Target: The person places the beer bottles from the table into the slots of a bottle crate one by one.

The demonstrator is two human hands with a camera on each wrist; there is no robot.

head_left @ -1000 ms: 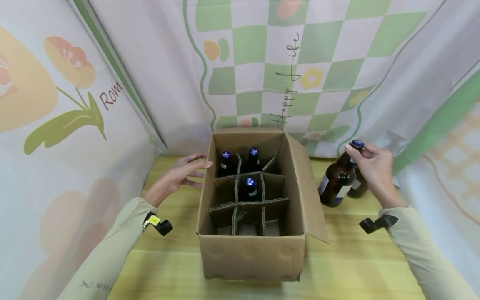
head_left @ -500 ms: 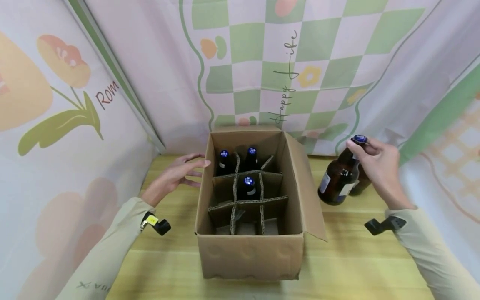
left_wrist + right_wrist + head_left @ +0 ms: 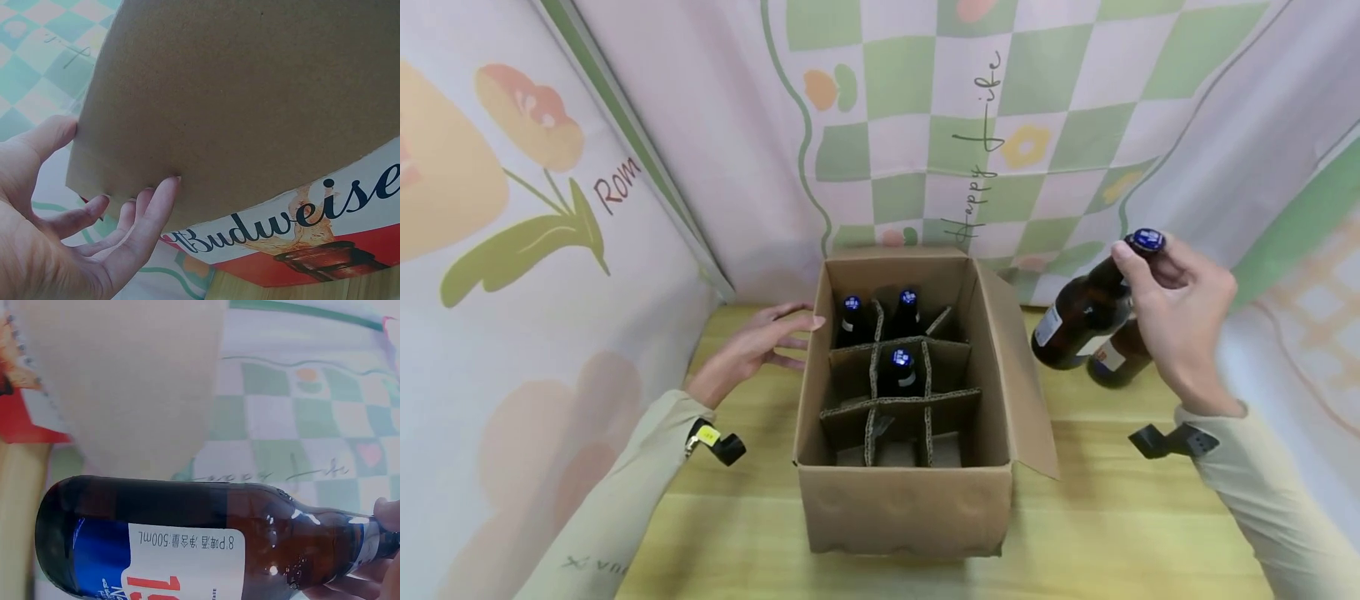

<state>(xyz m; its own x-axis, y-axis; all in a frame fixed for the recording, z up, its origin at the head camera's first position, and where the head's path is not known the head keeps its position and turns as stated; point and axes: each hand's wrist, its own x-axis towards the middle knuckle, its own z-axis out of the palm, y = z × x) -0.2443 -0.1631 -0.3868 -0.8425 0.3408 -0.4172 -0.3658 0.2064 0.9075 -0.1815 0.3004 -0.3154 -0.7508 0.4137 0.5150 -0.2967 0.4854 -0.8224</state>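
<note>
A brown glass beer bottle (image 3: pixel 1078 321) with a blue cap hangs tilted to the right of the carton, pinched at the neck by my right hand (image 3: pixel 1189 321). In the right wrist view the bottle (image 3: pixel 175 531) shows a white and blue label with "500mL". My left hand (image 3: pixel 758 343) lies at the left wall of the cardboard carton (image 3: pixel 904 512); in the left wrist view its spread fingertips touch that wall (image 3: pixel 206 106). Inside stand blue-capped bottles: one in the back left cell (image 3: pixel 852 312), one at back middle (image 3: pixel 908 308), one in the centre (image 3: pixel 901 367).
Another brown bottle (image 3: pixel 1118 357) stands on the wooden table (image 3: pixel 1105 517), partly behind the held one. The carton's right flap (image 3: pixel 1018 375) folds outward. Corrugated dividers (image 3: pixel 902 400) split the carton into cells. A patterned cloth (image 3: pixel 910 150) hangs close behind.
My right hand has lifted the bottle up and slightly away, to the right, uncovering more of the bottle behind it. My left hand stays at the carton's left wall.
</note>
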